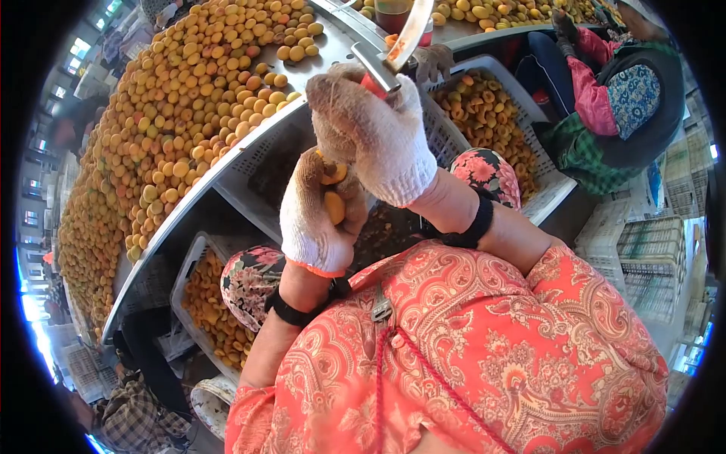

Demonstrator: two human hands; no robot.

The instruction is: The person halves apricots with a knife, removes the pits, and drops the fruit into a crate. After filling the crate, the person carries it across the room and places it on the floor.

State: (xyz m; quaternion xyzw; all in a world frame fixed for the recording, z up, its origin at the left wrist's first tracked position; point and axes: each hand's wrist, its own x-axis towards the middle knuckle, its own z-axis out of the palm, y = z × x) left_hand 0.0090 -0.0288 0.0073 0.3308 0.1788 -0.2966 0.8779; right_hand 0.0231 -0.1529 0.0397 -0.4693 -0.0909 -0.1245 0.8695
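Observation:
My left hand [318,219], in a soiled white knit glove, is curled around apricots. One apricot [334,208] shows in the palm, and another piece shows at the fingers. Just above it, my right hand [370,132], in a similar glove, is closed with its knuckles up. A red-handled metal tool [376,68] sticks out at the top of this fist, with a short bar and a curved strip bearing orange pulp. Most of the handle is hidden by the glove. The two hands overlap in this view, over the crates at my lap.
Whole apricots [189,113] are heaped on a metal-rimmed table [325,49]. Split apricots fill a crate [560,185] at right and another crate [181,276] at left. A co-worker [628,98] sits at right, and another gloved hand [435,62] is beyond mine. Stacked crates [650,257] stand at far right.

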